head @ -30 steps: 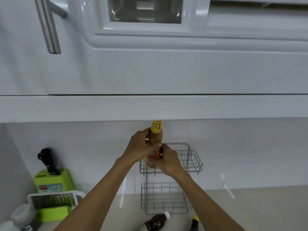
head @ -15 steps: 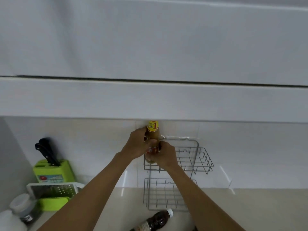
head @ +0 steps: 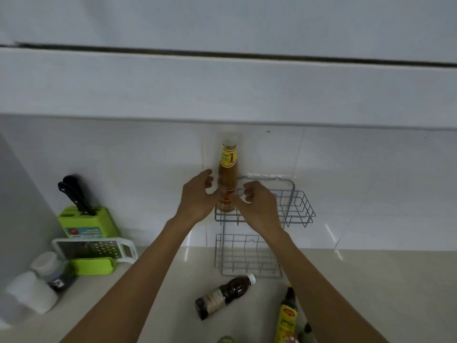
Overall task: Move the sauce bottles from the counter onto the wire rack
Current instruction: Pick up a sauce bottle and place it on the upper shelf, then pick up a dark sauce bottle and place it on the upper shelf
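A tall tan sauce bottle (head: 227,169) with a yellow neck label stands upright in the left end of the wire rack's upper basket (head: 299,209). My left hand (head: 196,199) is just left of the bottle with its fingers spread. On the bottle's right, my right hand (head: 259,206) has loosely curled fingers off the glass and its thumb near the label. The lower basket (head: 247,256) holds nothing. A dark bottle with a white cap (head: 222,295) lies on the counter. A yellow-labelled bottle (head: 288,318) stands by my right forearm.
At the left are a green knife block (head: 86,224), a white grater (head: 94,248) on a green box, a lidded jar (head: 49,271) and a white container (head: 29,293). The upper cabinet's underside (head: 222,90) hangs close above the bottle's cap.
Both hands gripped the tan bottle before; now their fingers have come off it and it stands in the upper basket. The camera tilted down, showing more counter.
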